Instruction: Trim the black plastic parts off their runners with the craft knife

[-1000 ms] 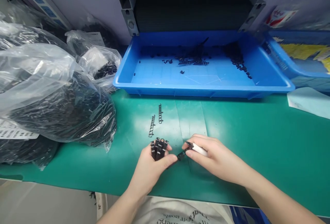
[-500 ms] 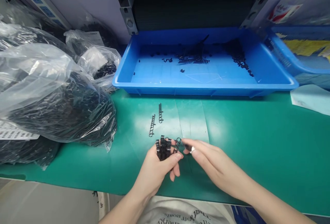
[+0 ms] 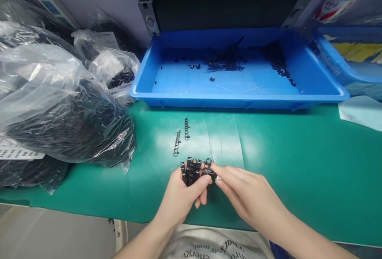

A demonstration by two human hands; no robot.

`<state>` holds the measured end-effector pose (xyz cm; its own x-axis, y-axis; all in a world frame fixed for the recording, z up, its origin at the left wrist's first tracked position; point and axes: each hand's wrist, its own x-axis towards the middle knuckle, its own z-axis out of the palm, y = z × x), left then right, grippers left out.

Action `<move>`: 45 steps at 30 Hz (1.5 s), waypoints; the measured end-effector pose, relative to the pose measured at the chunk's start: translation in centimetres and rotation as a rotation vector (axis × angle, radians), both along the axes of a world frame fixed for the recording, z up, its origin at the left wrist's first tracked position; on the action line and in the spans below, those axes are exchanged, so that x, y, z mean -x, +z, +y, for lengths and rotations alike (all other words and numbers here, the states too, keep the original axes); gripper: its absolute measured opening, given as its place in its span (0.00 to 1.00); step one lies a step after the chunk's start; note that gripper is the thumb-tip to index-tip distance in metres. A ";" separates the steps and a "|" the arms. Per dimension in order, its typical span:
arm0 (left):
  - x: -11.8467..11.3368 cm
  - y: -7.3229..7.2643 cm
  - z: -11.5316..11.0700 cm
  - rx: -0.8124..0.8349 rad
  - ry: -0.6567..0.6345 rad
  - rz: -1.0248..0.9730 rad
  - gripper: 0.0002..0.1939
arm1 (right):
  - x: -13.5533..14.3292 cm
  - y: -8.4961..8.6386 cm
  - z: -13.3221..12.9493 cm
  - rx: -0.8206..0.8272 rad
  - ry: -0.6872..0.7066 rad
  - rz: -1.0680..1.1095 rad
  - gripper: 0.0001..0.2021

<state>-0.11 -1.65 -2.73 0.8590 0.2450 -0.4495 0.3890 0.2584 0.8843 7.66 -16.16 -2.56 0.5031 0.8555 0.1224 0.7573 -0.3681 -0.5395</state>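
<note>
Plainly, left hand (image 3: 178, 196) grips black parts (image 3: 193, 168); right hand (image 3: 249, 190) at their edge, its hold unclear.

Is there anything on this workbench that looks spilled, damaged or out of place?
Perhaps: small black bits lie scattered in the blue tray, apart from the black pile at its right, so they may be spilled. I see no clear damage.

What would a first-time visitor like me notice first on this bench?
Probably the long blue tray at the back of the green worktop, with small black parts inside. A big clear plastic bag of dark contents bulges at left. Near the front edge, the left hand holds a bunch of black pieces, the right hand close beside it.
</note>
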 end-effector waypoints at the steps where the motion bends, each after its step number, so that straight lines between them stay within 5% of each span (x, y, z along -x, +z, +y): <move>1: 0.0 -0.1 0.0 -0.003 -0.002 0.002 0.08 | 0.1 0.0 0.0 -0.005 -0.004 -0.008 0.16; 9: 0.4 -0.7 -0.2 -0.052 0.047 -0.026 0.11 | 1.0 0.0 0.6 0.011 -0.039 0.015 0.17; 15: 0.6 -0.5 0.0 -0.031 0.226 0.065 0.12 | -0.1 -0.9 1.7 -0.068 -0.108 -0.111 0.16; 21: 1.0 -0.2 1.4 0.064 0.334 0.003 0.13 | -4.4 -0.3 7.1 0.192 -0.173 -0.060 0.14; 26: 1.7 0.3 2.5 0.172 0.406 -0.053 0.15 | -5.4 0.0 10.8 0.271 -0.175 -0.096 0.12; 33: 1.3 0.7 3.9 0.178 0.540 -0.093 0.14 | -6.6 1.3 6.2 0.225 -0.026 -0.010 0.06; 38: 0.5 0.3 3.3 0.151 0.389 -0.040 0.18 | -5.6 2.7 2.0 0.011 0.205 0.134 0.06; 45: 0.3 0.5 2.8 -0.026 0.366 -0.087 0.14 | -5.0 2.8 0.5 -0.101 0.233 0.262 0.07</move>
